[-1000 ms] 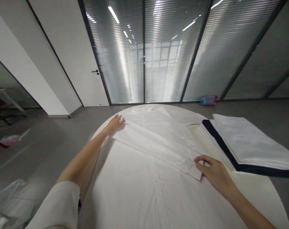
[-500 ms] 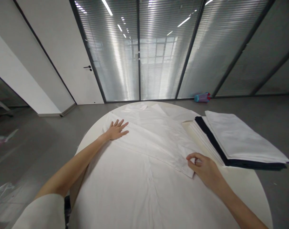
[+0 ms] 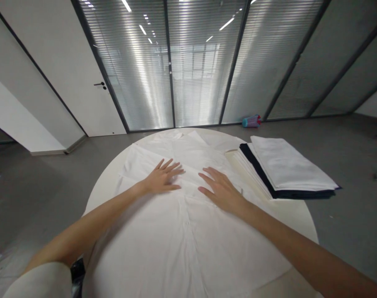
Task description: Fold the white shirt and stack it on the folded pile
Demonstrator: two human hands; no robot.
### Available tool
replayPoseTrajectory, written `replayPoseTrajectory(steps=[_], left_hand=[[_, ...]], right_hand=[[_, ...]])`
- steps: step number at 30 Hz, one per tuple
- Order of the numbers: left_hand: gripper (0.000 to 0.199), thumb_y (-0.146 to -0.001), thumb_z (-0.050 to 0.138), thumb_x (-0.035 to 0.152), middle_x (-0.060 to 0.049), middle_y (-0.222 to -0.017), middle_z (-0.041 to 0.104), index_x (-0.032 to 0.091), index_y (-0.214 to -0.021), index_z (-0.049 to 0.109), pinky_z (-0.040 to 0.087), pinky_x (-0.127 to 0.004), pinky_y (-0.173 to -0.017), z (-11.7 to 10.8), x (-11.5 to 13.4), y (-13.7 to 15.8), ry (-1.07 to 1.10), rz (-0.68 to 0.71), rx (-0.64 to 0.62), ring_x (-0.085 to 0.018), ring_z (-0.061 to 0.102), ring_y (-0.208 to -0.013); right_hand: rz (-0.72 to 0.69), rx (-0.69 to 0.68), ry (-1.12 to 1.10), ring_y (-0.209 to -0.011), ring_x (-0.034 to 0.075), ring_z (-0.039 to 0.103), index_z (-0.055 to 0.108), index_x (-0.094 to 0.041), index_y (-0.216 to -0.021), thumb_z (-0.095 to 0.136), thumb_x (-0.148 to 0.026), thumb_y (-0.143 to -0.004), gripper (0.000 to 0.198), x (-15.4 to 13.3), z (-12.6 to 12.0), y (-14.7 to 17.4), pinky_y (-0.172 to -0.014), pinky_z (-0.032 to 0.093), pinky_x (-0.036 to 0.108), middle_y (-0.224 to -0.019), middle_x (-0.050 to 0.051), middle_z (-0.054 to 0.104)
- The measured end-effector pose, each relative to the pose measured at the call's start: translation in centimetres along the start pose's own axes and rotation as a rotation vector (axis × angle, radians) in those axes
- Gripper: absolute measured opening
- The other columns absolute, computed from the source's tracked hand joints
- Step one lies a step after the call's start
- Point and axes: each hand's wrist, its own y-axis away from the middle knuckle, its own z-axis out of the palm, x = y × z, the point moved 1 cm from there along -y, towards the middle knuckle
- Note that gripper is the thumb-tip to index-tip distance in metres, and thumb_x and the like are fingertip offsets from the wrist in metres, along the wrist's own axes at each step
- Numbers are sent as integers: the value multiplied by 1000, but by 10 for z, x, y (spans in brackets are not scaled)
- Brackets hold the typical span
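A white button-front shirt lies spread over the round table, its lower part toward me and its collar end at the far edge. My left hand rests on the fabric left of the middle, fingers spread. Across the front placket from it, my right hand is palm down on or just above the cloth, fingers stretched out. A sleeve seems to lie folded across the shirt under both hands, though white on white makes its outline hard to follow.
To the right sits a stack of folded white and navy cloth on the round white table. Beyond the table, a blue and pink basket-like object lies on the floor by the glass partition. A door stands at left.
My right hand has let go of the sleeve's cuff end and moved left and inward, its fingers now spread. The left hand has slid toward the middle. The view has turned slightly right.
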Motion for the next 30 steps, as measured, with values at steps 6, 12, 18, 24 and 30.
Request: replayPoseTrajectory(steps=[6, 12, 18, 24, 30], left_hand=[[77, -92, 43, 72, 1, -167, 15, 41, -159, 20, 4, -63, -121, 9, 14, -3, 57, -27, -145, -37, 7, -154], [76, -93, 43, 72, 1, -167, 17, 41, -158, 22, 4, -61, -122, 8, 10, -1, 64, -36, -135, -36, 7, -154], [70, -96, 37, 70, 2, -167, 16, 42, -158, 22, 5, -60, -122, 7, -13, 20, 35, -91, -136, -35, 9, -154], [67, -97, 37, 67, 3, -167, 17, 43, -158, 21, 7, -62, -121, 6, -27, 58, -12, -125, -110, -37, 11, -154], [67, -95, 40, 69, 2, -165, 21, 45, -156, 24, 8, -59, -122, 7, -30, 93, -30, -127, -32, -34, 13, -154]], right_hand=[[-14, -190, -28, -151, 30, 23, 36, -22, -157, 26, -63, -101, 70, 15, 28, 2, -123, 19, 53, -163, 10, 28], [27, -166, -61, -152, 29, 20, 34, -28, -157, 23, -68, -99, 71, 33, 31, 14, -123, 16, 54, -164, 6, 25], [5, -183, -56, -153, 32, 17, 35, -24, -157, 29, -69, -98, 74, 5, 42, -11, -122, 14, 55, -165, 9, 23], [115, -63, -250, -129, 27, 53, 58, -25, -137, 33, -62, -101, 58, 0, 33, -68, -110, 37, 43, -141, 10, 58], [662, 120, -208, -121, 25, 57, 57, -14, -134, 40, -25, -101, 39, 85, 0, -173, -102, 44, 38, -134, 18, 58]])
